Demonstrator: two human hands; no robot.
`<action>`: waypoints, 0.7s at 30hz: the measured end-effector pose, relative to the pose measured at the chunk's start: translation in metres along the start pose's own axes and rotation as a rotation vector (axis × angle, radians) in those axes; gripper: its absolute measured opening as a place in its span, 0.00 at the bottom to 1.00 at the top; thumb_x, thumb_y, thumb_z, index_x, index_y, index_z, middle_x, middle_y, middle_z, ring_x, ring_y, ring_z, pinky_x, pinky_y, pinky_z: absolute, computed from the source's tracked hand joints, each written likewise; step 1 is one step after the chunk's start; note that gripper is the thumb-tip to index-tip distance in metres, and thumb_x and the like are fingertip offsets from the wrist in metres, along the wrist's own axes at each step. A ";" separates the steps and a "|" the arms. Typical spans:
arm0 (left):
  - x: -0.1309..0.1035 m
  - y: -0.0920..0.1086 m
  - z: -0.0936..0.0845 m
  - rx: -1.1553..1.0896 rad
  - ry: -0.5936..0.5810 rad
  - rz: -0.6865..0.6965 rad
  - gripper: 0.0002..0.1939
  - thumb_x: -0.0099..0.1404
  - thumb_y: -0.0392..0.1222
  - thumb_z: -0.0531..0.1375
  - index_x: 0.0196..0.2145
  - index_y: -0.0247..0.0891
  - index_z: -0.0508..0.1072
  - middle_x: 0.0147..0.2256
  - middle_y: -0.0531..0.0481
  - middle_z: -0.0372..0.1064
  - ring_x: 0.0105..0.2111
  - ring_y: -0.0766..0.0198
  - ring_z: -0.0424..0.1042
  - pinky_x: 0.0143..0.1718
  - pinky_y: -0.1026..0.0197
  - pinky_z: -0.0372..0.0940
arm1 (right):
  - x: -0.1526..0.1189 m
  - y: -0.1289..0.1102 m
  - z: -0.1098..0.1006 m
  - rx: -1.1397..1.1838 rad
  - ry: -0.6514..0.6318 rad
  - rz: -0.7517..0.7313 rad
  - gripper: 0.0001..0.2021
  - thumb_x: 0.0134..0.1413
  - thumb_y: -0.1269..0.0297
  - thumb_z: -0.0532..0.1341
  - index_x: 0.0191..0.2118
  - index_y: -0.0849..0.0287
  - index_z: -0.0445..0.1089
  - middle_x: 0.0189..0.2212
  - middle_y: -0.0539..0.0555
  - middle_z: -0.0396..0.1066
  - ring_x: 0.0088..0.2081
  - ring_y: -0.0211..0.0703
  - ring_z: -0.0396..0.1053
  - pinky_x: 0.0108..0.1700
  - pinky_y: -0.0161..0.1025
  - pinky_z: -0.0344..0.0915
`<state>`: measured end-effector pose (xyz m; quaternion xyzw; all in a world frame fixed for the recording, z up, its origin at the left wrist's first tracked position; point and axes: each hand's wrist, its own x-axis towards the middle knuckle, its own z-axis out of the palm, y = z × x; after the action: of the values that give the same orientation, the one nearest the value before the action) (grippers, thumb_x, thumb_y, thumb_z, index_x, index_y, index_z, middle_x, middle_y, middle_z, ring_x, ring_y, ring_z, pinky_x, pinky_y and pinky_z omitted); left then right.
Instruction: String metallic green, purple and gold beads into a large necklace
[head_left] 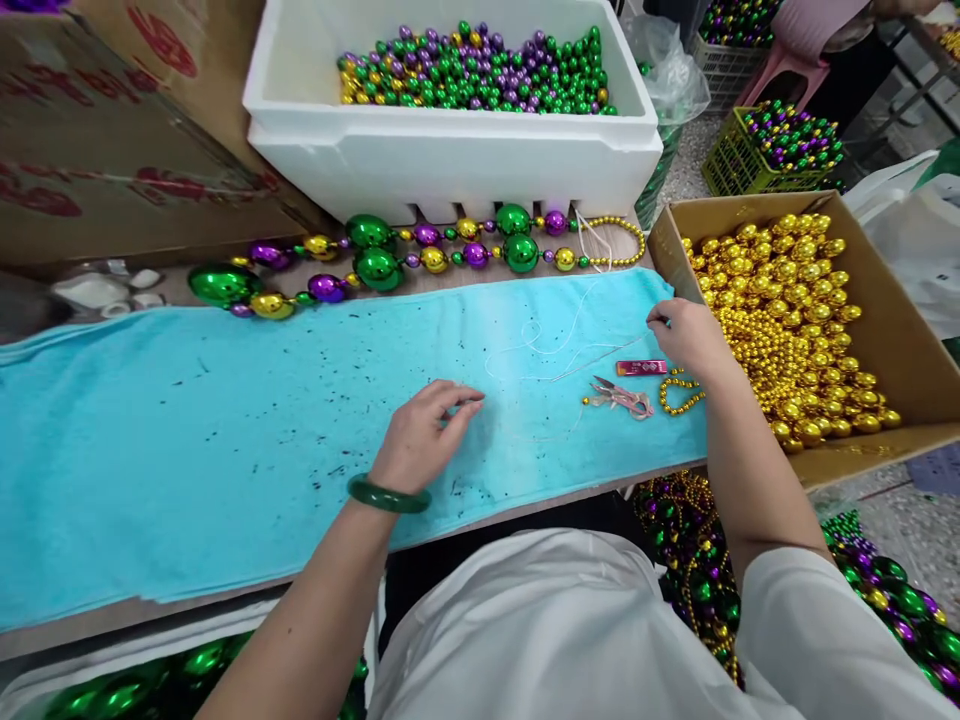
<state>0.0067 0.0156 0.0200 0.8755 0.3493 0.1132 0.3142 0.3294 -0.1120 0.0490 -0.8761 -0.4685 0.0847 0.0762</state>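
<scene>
My left hand (429, 432), with a green bangle (388, 494) at its wrist, hovers over the blue cloth (247, 400), thumb and fingers apart and nothing between them. At the cloth's right end, my right hand (684, 335) pinches the end of a thin needle (600, 357). White thread (534, 345) lies in loops left of it. Below my right hand are a small red box (641, 368), scissors with pink handles (624, 398) and a short gold bead strand (679, 396). A long string of green, purple and gold beads (379, 268) lies along the cloth's far edge.
Behind the cloth stands a white foam box (450, 160) holding mixed beads. A cardboard box (885, 340) of gold beads adjoins the right end. Large cardboard (112, 130) stands at the back left. Bead-filled crates (739, 160) and a person's arm (892, 10) are farther back right.
</scene>
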 end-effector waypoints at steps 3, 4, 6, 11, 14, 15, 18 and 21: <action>0.019 0.007 0.006 0.068 -0.004 0.074 0.15 0.66 0.46 0.51 0.39 0.38 0.76 0.39 0.46 0.71 0.39 0.60 0.70 0.43 0.58 0.66 | 0.024 -0.013 0.009 0.067 0.012 0.005 0.12 0.54 0.68 0.54 0.38 0.57 0.74 0.41 0.55 0.76 0.43 0.48 0.70 0.42 0.39 0.63; 0.026 0.009 0.008 0.103 0.002 0.104 0.15 0.66 0.45 0.51 0.39 0.38 0.76 0.39 0.45 0.71 0.40 0.58 0.70 0.45 0.56 0.65 | 0.033 -0.018 0.012 0.081 0.014 0.025 0.12 0.54 0.68 0.54 0.38 0.58 0.75 0.40 0.56 0.76 0.43 0.48 0.71 0.42 0.39 0.63; 0.039 0.015 0.010 0.167 0.020 0.157 0.15 0.67 0.43 0.51 0.40 0.36 0.75 0.39 0.44 0.70 0.42 0.56 0.69 0.48 0.54 0.64 | 0.051 -0.029 0.019 0.101 0.001 0.084 0.13 0.53 0.69 0.54 0.38 0.59 0.75 0.40 0.58 0.76 0.43 0.48 0.71 0.42 0.39 0.63; 0.054 0.028 0.016 0.188 0.021 0.231 0.15 0.68 0.43 0.51 0.41 0.35 0.75 0.39 0.44 0.70 0.41 0.56 0.68 0.46 0.53 0.64 | 0.077 -0.060 0.038 0.122 -0.115 0.194 0.17 0.55 0.59 0.54 0.42 0.62 0.75 0.42 0.64 0.75 0.45 0.54 0.72 0.43 0.42 0.65; 0.057 0.038 0.027 0.187 -0.032 0.282 0.13 0.68 0.41 0.52 0.41 0.35 0.75 0.38 0.45 0.70 0.41 0.57 0.68 0.46 0.54 0.64 | 0.079 -0.074 0.048 0.118 -0.150 0.253 0.17 0.53 0.60 0.56 0.42 0.65 0.75 0.44 0.69 0.74 0.47 0.57 0.72 0.44 0.44 0.66; 0.057 0.042 0.032 0.194 -0.059 0.302 0.13 0.68 0.41 0.52 0.41 0.35 0.75 0.38 0.45 0.70 0.40 0.58 0.67 0.46 0.55 0.64 | 0.080 -0.075 0.051 0.118 -0.152 0.270 0.16 0.52 0.63 0.56 0.42 0.65 0.75 0.44 0.69 0.74 0.47 0.56 0.72 0.44 0.43 0.66; 0.062 0.058 0.050 0.261 -0.153 0.368 0.14 0.69 0.40 0.50 0.38 0.35 0.75 0.37 0.44 0.70 0.39 0.58 0.67 0.45 0.55 0.64 | 0.083 -0.072 0.055 0.190 -0.131 0.266 0.14 0.49 0.70 0.56 0.39 0.64 0.76 0.41 0.65 0.75 0.45 0.52 0.72 0.43 0.40 0.66; 0.072 0.079 0.067 0.381 -0.237 0.442 0.15 0.69 0.36 0.49 0.37 0.33 0.75 0.36 0.41 0.69 0.40 0.56 0.66 0.42 0.55 0.64 | 0.089 -0.064 0.050 0.462 -0.066 0.200 0.08 0.47 0.68 0.59 0.33 0.62 0.74 0.33 0.56 0.76 0.38 0.45 0.72 0.37 0.36 0.66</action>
<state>0.1300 -0.0114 0.0158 0.9804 0.1264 0.0085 0.1509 0.3158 0.0002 0.0069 -0.8742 -0.3499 0.2252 0.2502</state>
